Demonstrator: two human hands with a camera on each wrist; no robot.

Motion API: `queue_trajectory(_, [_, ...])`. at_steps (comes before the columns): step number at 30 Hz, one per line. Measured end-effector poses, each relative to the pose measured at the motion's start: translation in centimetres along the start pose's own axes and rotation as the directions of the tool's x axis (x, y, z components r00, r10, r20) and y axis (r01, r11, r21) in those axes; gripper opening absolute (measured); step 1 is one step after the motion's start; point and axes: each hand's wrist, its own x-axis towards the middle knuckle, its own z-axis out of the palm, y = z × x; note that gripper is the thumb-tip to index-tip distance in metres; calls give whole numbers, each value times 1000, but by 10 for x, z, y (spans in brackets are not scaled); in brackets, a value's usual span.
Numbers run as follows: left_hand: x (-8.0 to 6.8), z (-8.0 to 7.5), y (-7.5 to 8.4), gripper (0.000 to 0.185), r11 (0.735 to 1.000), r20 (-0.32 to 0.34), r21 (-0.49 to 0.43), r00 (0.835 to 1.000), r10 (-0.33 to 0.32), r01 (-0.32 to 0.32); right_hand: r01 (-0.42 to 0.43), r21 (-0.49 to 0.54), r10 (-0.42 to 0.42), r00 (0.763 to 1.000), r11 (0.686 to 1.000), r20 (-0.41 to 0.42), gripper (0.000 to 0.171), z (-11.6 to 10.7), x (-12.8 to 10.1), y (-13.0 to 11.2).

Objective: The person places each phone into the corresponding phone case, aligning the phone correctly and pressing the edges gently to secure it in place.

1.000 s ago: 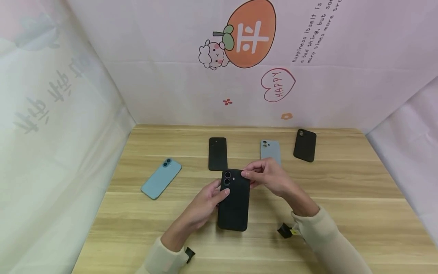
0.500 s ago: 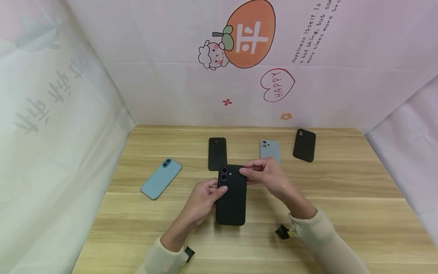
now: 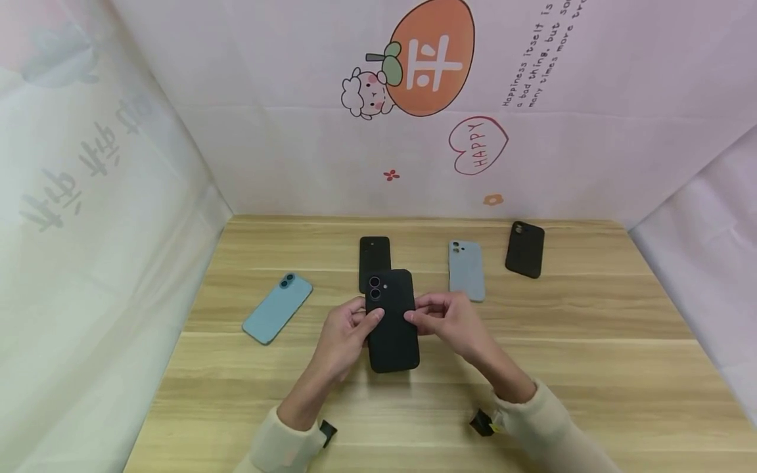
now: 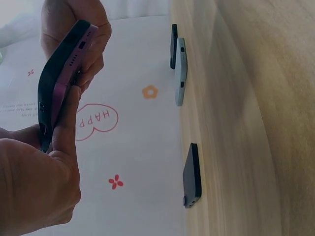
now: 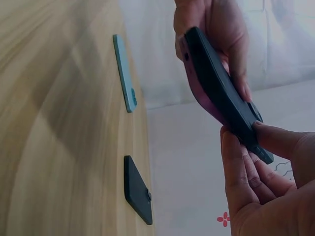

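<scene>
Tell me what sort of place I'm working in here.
Probably a small staged recording booth, not a home or shop: a bare wooden table, walled by pink cartoon-printed sheets, with phones and cases such as the blue phone laid out.

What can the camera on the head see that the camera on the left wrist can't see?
Only the head view shows the light blue phone lying at the left of the wooden table, the orange cartoon on the backdrop, and both sleeves.

Only the left wrist view shows the held phone's purple edge peeking out of its black case, with the port holes on its end.

Both show the black-cased phone held off the table by the left hand and right hand, the black case, the pale blue case and the HAPPY heart.
</scene>
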Motion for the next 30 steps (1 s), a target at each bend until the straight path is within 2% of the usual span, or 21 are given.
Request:
queue_trajectory(4, [0, -1, 1, 21, 1000, -19, 1, 1000, 1, -1, -5, -3, 5, 1000, 1000, -14, 16, 5, -3, 3])
queue_trajectory(8, [0, -2, 0, 22, 1000, -2, -24, 1000, -16, 16, 0, -13, 0, 1000, 1000, -5, 12, 7, -3, 3])
queue_trajectory(13, [2, -5, 0, 29, 994, 88, -100, 995, -41, 50, 24, -48, -22, 999, 999, 44, 10, 2, -4, 1])
queue_trajectory(16, [3, -8, 1, 36, 994, 140, -89, 989, -48, 61, 37, -74, -33, 998, 997, 57, 11, -1, -5, 0])
queue_trajectory(22, [5, -11, 2, 39, 995, 198, -68, 979, -53, 68, 46, -92, -38, 996, 995, 81, 12, -5, -8, 0])
queue_trajectory(25, [5, -11, 3, 38, 992, 191, -103, 980, -51, 72, 59, -91, -54, 997, 994, 60, 14, -4, -9, 0])
queue_trajectory(30, [3, -9, 4, 36, 987, 104, -151, 993, -47, 63, 74, -94, -73, 997, 993, 16, 18, -1, -9, 0])
